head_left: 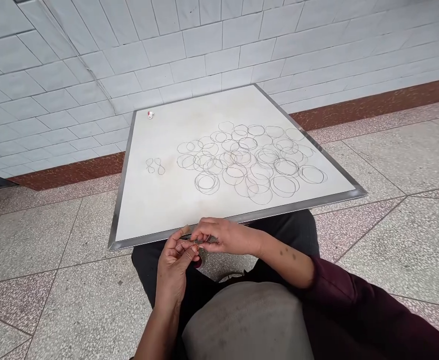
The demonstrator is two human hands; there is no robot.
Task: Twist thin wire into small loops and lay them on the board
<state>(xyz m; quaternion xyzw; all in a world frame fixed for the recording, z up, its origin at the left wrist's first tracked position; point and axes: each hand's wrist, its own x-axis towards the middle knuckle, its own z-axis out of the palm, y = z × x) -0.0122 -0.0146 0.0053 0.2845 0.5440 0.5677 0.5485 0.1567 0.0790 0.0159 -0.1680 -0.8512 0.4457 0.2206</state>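
Note:
My left hand [173, 270] and my right hand [227, 236] meet over my lap, at the near edge of the white table [148, 215]. Both are closed in a pinch on a thin wire [194, 243], part of which curves between the fingers. Much of the wire is hidden by my fingertips. A tan wrap covers the tip of my left index finger. Beyond my hands, many thin wire rings [207, 183] lie spread and overlapping across the table. To their left rest two wire pieces twisted into figure-eights [160, 166].
A small white and red object [151, 115] sits at the table's far left corner. The table has a grey metal rim [279, 207] and stands by a white tiled wall [200, 55]. Speckled floor [80, 295] surrounds it, and my knees are under its near edge.

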